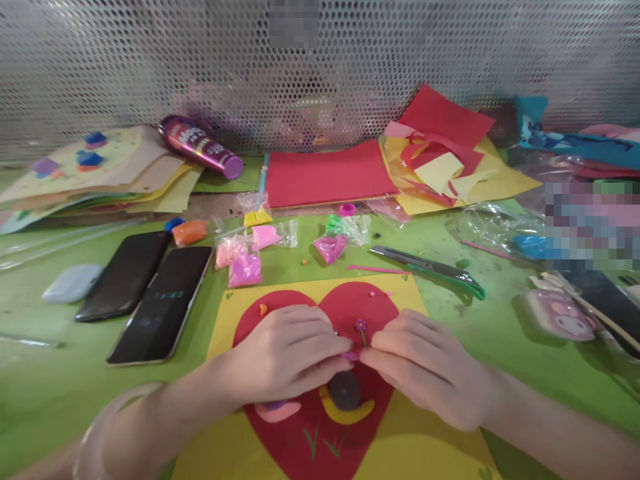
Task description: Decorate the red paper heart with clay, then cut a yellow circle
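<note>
Over a red paper heart [345, 303] on a yellow sheet [425, 453], my left hand [293, 353] and my right hand [430, 370] meet with fingertips pinched. Between them is a small pink piece of modelling clay [351, 356], partly covered by the fingers. Just above it a small clay flower [361, 325] with a green stem lies on the heart. Below the fingertips are a dark grey clay disc [345, 391] and a yellow clay curve [353, 419]. A pale pink clay shape [277, 411] sits partly under my left hand, and thin green blades [313, 441] mark the lower heart.
Behind the sheet lie bagged pink clay [245, 268], other small clay packets and a green utility knife [430, 267]. Two phones [160, 307] rest at left. Paper stacks, a purple bottle [203, 147] and red paper [330, 173] line the perforated metal panel [350, 87].
</note>
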A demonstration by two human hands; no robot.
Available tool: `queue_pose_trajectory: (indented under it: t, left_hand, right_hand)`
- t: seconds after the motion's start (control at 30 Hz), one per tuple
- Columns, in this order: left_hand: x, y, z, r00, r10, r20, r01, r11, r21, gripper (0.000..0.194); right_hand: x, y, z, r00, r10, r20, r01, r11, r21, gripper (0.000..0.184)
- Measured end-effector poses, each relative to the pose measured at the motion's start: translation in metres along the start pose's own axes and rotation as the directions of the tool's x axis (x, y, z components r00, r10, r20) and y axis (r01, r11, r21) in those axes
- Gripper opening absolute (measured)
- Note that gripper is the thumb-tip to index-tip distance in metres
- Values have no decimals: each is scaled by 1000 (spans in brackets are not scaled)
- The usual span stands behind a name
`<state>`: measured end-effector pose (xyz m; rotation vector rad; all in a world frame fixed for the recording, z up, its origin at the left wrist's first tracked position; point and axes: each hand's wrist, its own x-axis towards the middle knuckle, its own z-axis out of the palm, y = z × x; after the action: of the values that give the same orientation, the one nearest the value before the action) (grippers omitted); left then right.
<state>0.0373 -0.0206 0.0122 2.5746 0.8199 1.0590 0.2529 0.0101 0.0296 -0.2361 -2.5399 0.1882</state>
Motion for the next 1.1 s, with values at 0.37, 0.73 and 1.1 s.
queue_pose_trajectory:
  t: [0.37,0.73,1.1]
  left_hand:
    - [0,-1,0,1000,-7,0,7,1000,18,8]
    - [0,0,0,1000,-10,-16,10,1000,28,9]
    - [1,0,-1,1000,-6,-25,7,1000,17,11]
  right_hand:
    - [-1,0,5,994,113,1,-113,993,32,13]
    - [5,16,-11,944,251,-212,-274,958,-83,17]
    - [2,34,-17,930,347,-126,-367,904,-221,8]
